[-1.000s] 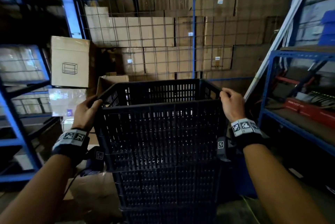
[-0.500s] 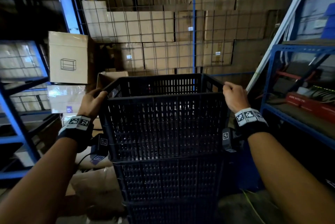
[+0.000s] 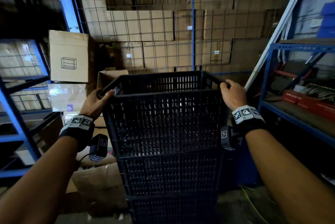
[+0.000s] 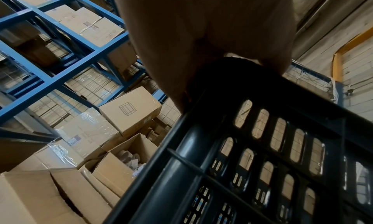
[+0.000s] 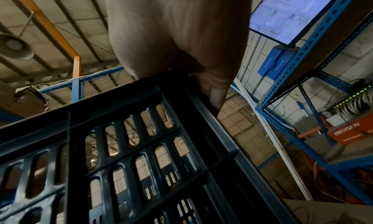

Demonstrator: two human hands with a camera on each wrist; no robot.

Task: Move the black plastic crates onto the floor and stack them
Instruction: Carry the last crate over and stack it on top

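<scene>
Below, stack (image 3: 172, 187) cut off, hands (image 3: 96, 102) gripping crate (image 3: 163, 120)

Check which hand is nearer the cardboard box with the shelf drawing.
Left. The left hand grips the top crate's left rim, just right of and below the cardboard box; the right hand grips the opposite rim, across the crate.

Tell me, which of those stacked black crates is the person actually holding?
The top crate. The left hand and right hand each grip its upper rim at opposite sides; the lower crates beneath it are untouched.
</scene>
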